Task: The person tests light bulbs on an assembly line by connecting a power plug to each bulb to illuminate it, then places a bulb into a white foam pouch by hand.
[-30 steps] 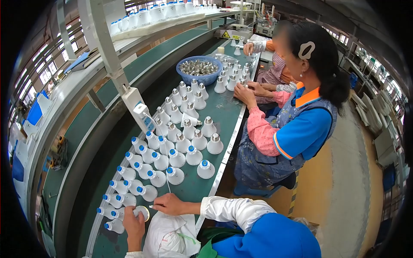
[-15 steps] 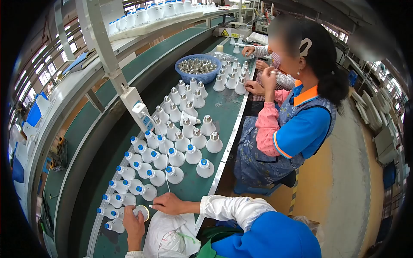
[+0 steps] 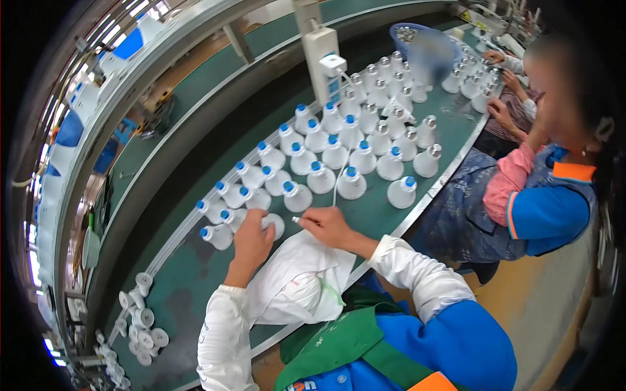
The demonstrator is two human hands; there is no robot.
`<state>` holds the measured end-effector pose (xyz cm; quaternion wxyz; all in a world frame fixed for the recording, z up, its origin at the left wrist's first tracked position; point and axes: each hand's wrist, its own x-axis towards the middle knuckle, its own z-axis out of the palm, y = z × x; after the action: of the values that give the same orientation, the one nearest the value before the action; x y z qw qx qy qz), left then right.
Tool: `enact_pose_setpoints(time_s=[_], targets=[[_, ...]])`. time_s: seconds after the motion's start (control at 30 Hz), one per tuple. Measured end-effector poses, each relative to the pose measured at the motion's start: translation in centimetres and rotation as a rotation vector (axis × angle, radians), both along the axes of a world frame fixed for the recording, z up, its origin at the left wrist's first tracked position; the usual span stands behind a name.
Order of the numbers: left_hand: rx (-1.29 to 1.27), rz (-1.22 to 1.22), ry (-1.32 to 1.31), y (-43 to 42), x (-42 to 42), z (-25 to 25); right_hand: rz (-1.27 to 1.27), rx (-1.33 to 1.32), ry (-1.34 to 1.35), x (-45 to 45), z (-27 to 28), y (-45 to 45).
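Observation:
My left hand (image 3: 252, 240) is closed around a white bulb housing (image 3: 274, 225) at the near end of the rows. Just to its right, my right hand (image 3: 326, 226) pinches a small white piece (image 3: 297, 219), a short way from the housing. Below both hands a white plastic bag (image 3: 293, 287) lies at the bench edge. Beyond them stand several white housings with blue tops (image 3: 351, 184), in rows. Further back are several with silver metal caps (image 3: 427, 161).
A co-worker in a blue vest (image 3: 548, 215) sits at the right, with another person's hands beyond. A blue basket (image 3: 433, 55) of metal caps stands at the back. A socket post (image 3: 321, 65) rises behind the rows. Small white parts (image 3: 143, 318) lie at lower left.
The view has swung left, so the rows appear further right and the small white parts at lower left have come into view. The co-worker's hand has risen to the face. My hands keep their holds.

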<state>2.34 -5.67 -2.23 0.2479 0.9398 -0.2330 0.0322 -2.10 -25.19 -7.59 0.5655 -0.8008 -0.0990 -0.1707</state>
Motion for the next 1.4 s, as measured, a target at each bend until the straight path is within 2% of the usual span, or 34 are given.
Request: enact_pose_setpoints(time_s=[0.23,1.13,1.4], targets=[[-0.04,-0.067,-0.069,0.3,0.2,-0.6,-0.007,0.004,0.001,0.1,-0.2,-0.2],[-0.05,-0.073,0.003,0.0,0.0,0.5,0.016,-0.011,0.053,0.0,0.4,-0.4],[0.001,-0.038,0.019,0.0,0.1,0.4,0.052,-0.014,-0.023,-0.2,0.3,-0.3]])
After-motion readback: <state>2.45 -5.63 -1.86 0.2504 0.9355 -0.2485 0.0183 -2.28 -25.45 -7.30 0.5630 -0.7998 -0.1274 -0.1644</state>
